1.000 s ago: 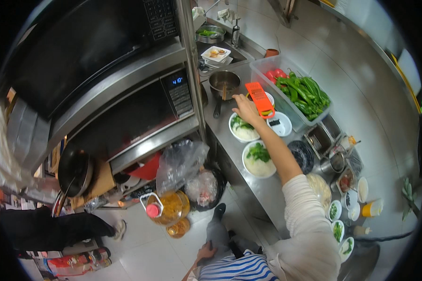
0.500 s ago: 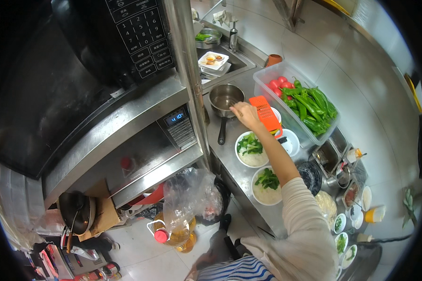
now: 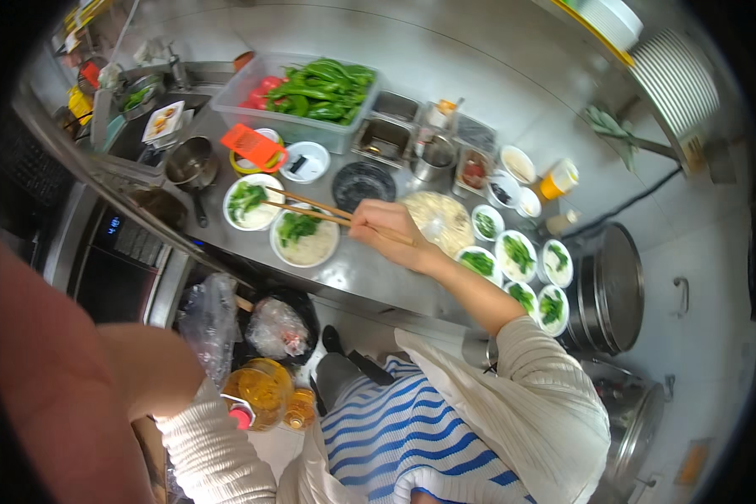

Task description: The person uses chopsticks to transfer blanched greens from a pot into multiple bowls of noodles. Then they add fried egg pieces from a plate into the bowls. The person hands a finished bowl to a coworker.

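Note:
My right hand [image 3: 388, 231] is closed around a pair of wooden chopsticks [image 3: 315, 206] over the steel counter. Their tips reach to the leafy greens [image 3: 248, 199] in a white bowl [image 3: 263, 220], which also holds something pale. Just under the chopsticks stands a second white bowl [image 3: 307, 256] with chopped greens over pale food. My left hand [image 3: 46, 370] looms very large and blurred at the left edge, close to the camera; its fingers cannot be made out.
Behind the bowls are a plastic bin [image 3: 357, 134] of green peppers, an orange grater [image 3: 254, 146] and a black bowl [image 3: 363, 186]. A saucepan [image 3: 191, 164] stands left. Several bowls of greens [image 3: 517, 252] crowd the right. Oil jugs [image 3: 260, 391] sit on the floor.
My view has swung to the right. My right hand has left the saucepan area and now holds chopsticks at the bowls. My left hand has come up into view.

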`<state>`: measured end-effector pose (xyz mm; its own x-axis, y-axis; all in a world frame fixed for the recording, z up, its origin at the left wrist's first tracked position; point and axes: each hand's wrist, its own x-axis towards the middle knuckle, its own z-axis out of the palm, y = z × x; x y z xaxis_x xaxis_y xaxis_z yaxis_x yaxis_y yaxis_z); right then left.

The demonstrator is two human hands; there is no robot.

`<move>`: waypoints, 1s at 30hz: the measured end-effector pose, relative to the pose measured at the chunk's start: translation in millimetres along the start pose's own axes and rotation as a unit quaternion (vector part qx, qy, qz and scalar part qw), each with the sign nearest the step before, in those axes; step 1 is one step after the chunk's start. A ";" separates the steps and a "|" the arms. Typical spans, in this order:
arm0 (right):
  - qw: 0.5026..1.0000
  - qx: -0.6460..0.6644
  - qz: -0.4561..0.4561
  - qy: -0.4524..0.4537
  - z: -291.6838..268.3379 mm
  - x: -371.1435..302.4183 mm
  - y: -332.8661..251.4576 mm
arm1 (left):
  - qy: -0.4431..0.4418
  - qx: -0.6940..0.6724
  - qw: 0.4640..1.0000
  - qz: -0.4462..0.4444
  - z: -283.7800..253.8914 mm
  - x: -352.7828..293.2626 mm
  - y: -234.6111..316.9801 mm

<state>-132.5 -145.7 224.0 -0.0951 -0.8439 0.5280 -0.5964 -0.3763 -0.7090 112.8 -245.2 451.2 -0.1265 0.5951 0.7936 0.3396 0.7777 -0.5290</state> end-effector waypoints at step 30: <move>0.946 0.304 -0.014 0.111 -50.5 -243.7 -113.4 | 0.159 0.236 0.847 -0.449 27.8 62.8 344.5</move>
<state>-81.9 121.9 199.3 -0.2917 -0.7543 0.5882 -0.0387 -0.6051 -0.7952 196.0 65.6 310.5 0.1472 -0.3059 0.9406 -0.1805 0.9267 0.3296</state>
